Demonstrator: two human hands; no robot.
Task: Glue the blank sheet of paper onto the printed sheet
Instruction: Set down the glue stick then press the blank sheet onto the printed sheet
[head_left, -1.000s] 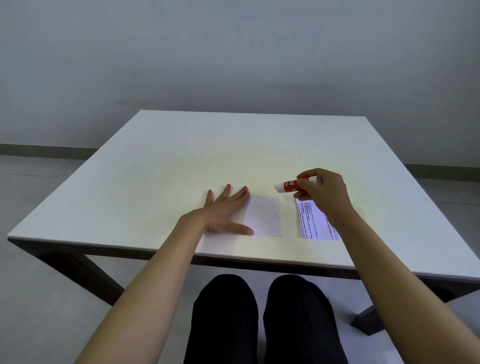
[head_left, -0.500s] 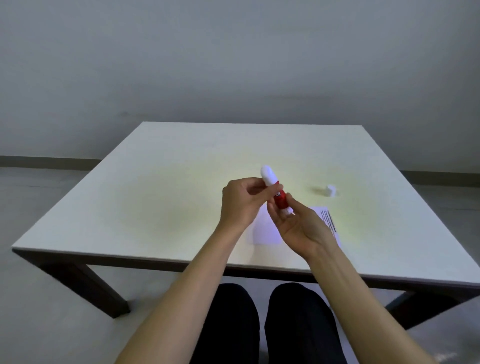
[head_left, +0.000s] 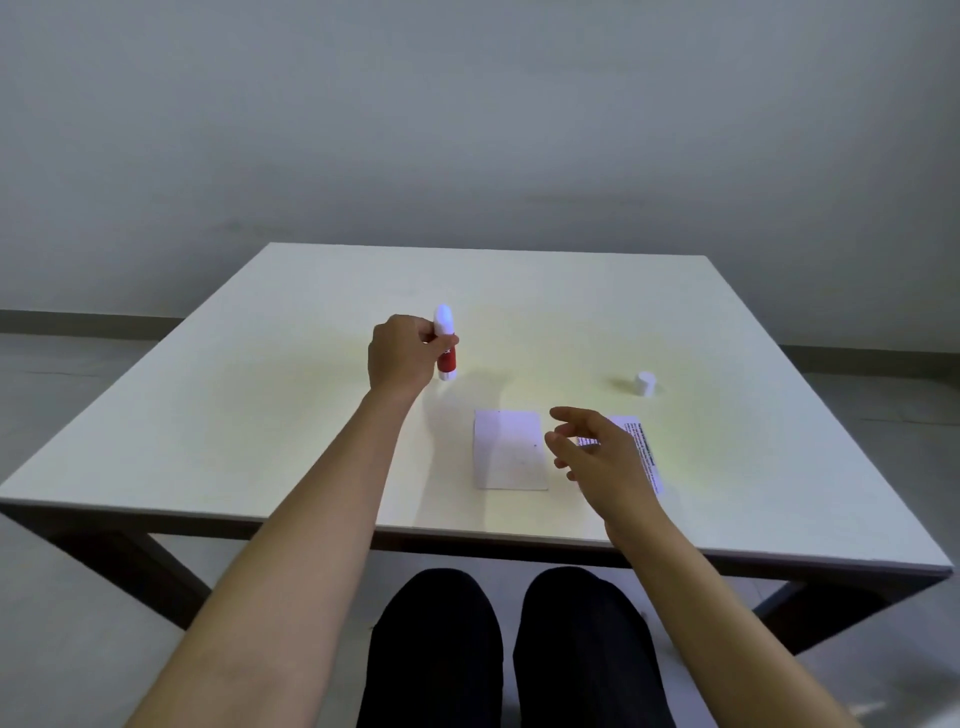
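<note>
Glue stick (head_left: 445, 347) stands upright in the left hand (head_left: 400, 358), which is clamped around its red body with thumb and fingers closed, so that the white glue end points up and the base hangs just above the surface (head_left: 260, 395), left of centre. The right hand (head_left: 597, 457) hovers low near the front edge, fingers spread and loosely curled, holding nothing; it sits over the left part of the printed sheet (head_left: 647, 457), so only a strip of that sheet with lines of dark text shows to the right of the wrist. Whether the hand touches the printed sheet cannot be told. The blank sheet (head_left: 509, 457) lies flat just to the left of the right hand, beside the printed sheet with a narrow gap between them, and below and to the right of the glue stick. A small white cap (head_left: 645, 384) stands by itself farther back on the right, well apart from both sheets and from the glue stick. Both bare forearms reach in from the near edge, and the person's dark-clad knees (head_left: 504, 649) show beneath the surface.
</note>
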